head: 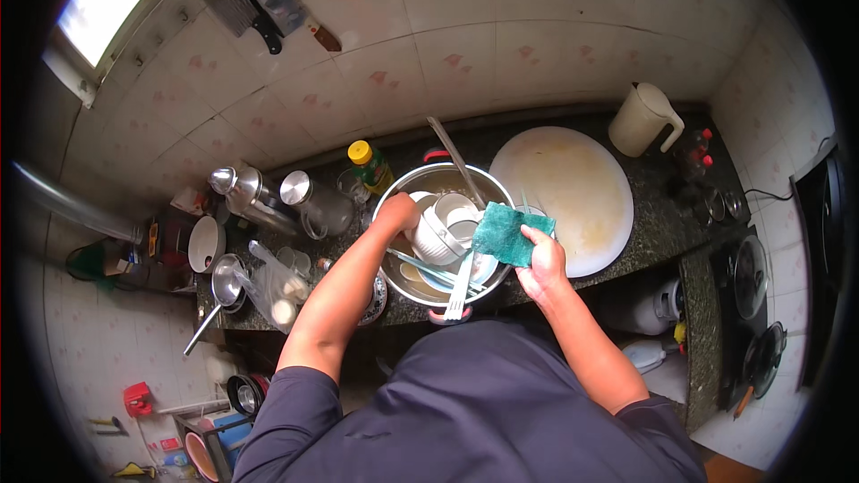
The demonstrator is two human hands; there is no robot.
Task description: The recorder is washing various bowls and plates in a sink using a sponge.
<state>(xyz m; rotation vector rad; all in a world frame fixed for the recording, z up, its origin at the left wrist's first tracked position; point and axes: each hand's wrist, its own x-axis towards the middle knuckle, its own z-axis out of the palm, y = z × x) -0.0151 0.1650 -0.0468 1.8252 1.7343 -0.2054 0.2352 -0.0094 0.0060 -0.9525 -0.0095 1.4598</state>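
Observation:
A green scouring pad (503,236) is pinched in my right hand (542,263), thumb on its upper face, above the right rim of a large metal pot (502,182). My left hand (398,213) reaches over the left side of the pot and grips a ribbed white bowl (431,241); its fingertips are partly hidden. More white bowls (456,208) are piled against that one, tilted. Pale chopsticks (436,271) lie among the dishes. A white slotted utensil (460,288) leans over the near rim, and a long-handled utensil (456,151) over the far rim.
A round cutting board (570,201) adjoins the pot on the right, with a cream kettle (644,119) behind. A yellow-capped bottle (370,164), a glass jug (315,204) and a metal ladle (227,282) stand or lie leftward. Knives (258,17) hang on the tiled wall.

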